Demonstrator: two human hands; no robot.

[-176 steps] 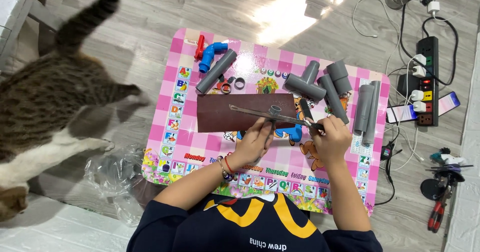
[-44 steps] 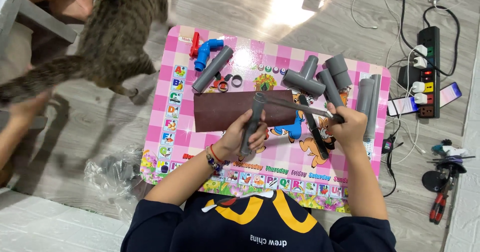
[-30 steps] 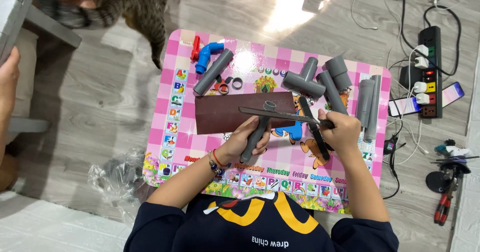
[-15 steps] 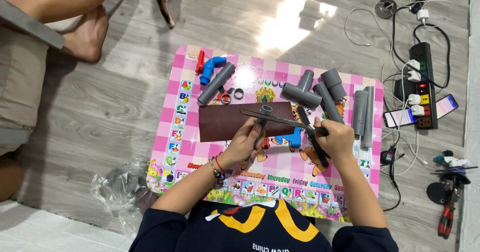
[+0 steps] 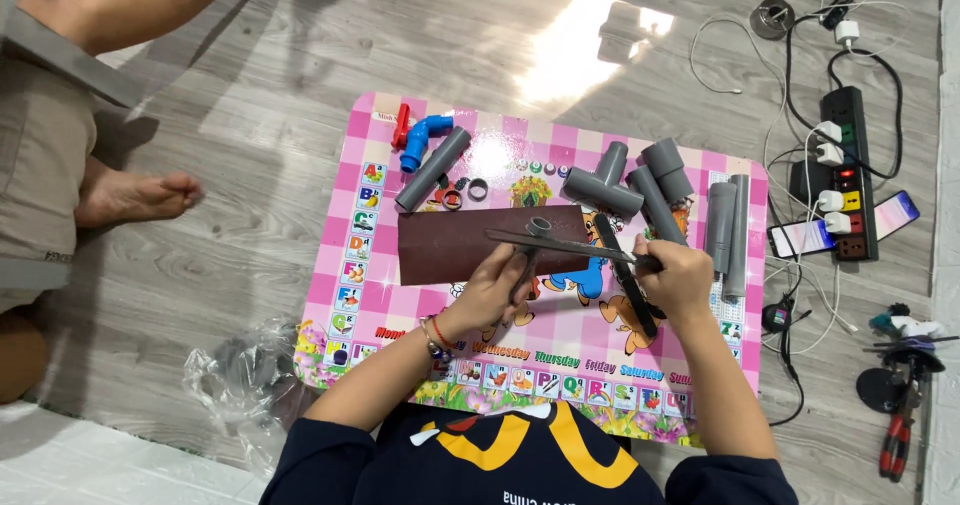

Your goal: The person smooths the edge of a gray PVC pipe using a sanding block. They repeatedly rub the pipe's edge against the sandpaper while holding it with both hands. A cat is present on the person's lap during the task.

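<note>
My left hand (image 5: 497,291) grips a short grey pipe (image 5: 531,252), held tilted over the pink children's table (image 5: 352,265), its open end up by a brown sheet (image 5: 450,247). My right hand (image 5: 680,277) is closed on the black handle of a hacksaw (image 5: 628,277). The saw's thin blade (image 5: 565,245) runs left from that hand and lies across the pipe just below its open end. Both hands are above the middle of the table.
On the table's far side lie a grey pipe (image 5: 432,169), a blue elbow (image 5: 424,135), a grey tee (image 5: 603,187), small rings and upright pipes (image 5: 727,233). A power strip (image 5: 848,180), phone, cables and pliers (image 5: 897,435) lie right. Another person's foot (image 5: 135,195) rests left; a plastic bag (image 5: 245,385) lies near.
A cat walked off past the top left and is gone from view. Another person's leg and foot now show at left. My hands stay on pipe and saw, the saw shifting slightly.
</note>
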